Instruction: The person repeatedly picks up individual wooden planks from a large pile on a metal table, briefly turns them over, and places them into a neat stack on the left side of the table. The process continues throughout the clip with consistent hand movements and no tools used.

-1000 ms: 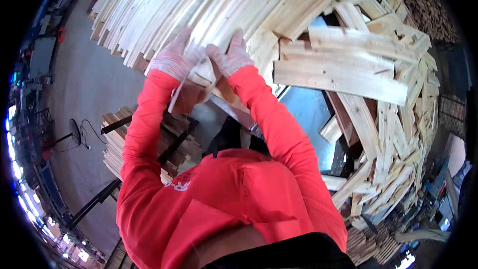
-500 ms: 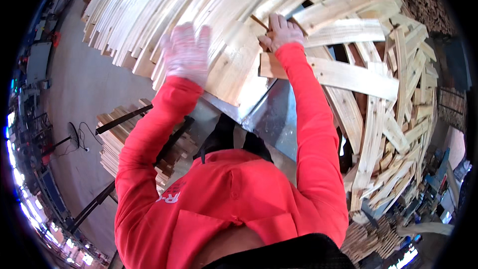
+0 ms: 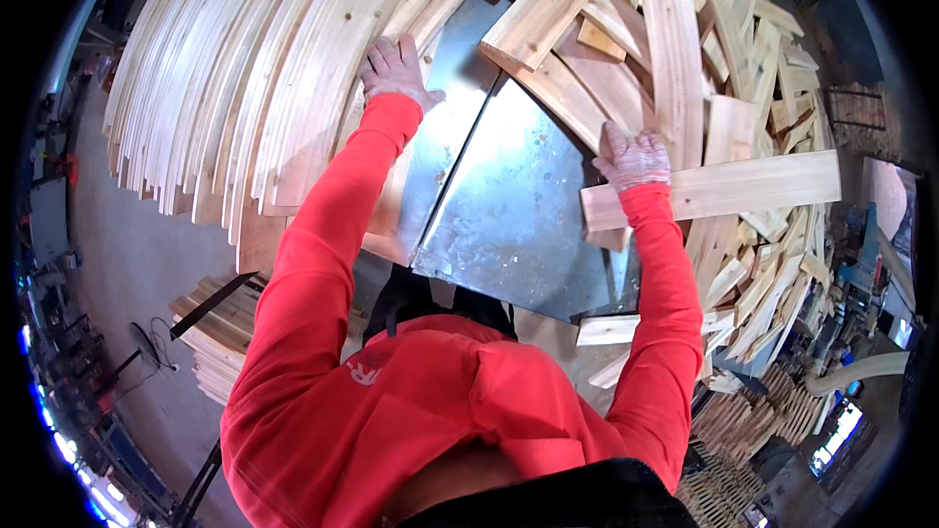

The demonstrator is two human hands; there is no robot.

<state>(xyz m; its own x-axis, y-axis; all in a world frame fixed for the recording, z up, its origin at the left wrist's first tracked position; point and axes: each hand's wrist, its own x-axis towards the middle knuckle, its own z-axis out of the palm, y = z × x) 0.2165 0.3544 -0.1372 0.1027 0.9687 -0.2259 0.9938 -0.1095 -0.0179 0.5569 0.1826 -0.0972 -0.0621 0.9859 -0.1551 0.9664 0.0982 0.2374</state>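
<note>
My left hand (image 3: 396, 73) lies open with spread fingers on the right edge of a row of long, pale wooden boards (image 3: 323, 59) set side by side. Its thumb points toward the bare grey metal tabletop (image 3: 509, 196). On the right, my right hand (image 3: 636, 158), in a thin whitish glove, is bent over the end of a wooden board among loosely heaped ones; its fingertips are partly hidden. A short plank (image 3: 734, 186) lies crosswise under that wrist. Another wide board (image 3: 558, 10) slants across the far end of the metal top.
A jumbled heap of boards (image 3: 773, 137) spreads over the right side. Below the table's left side, more boards are stacked (image 3: 215, 332) beside a dark metal bar (image 3: 210, 306). A dark seam (image 3: 455, 176) divides the metal top. Further wood piles (image 3: 753, 420) stand at lower right.
My hands have moved apart, the right one rightward and nearer to me. Boards that covered the middle have shifted aside, so more metal tabletop shows. The view has also shifted.
</note>
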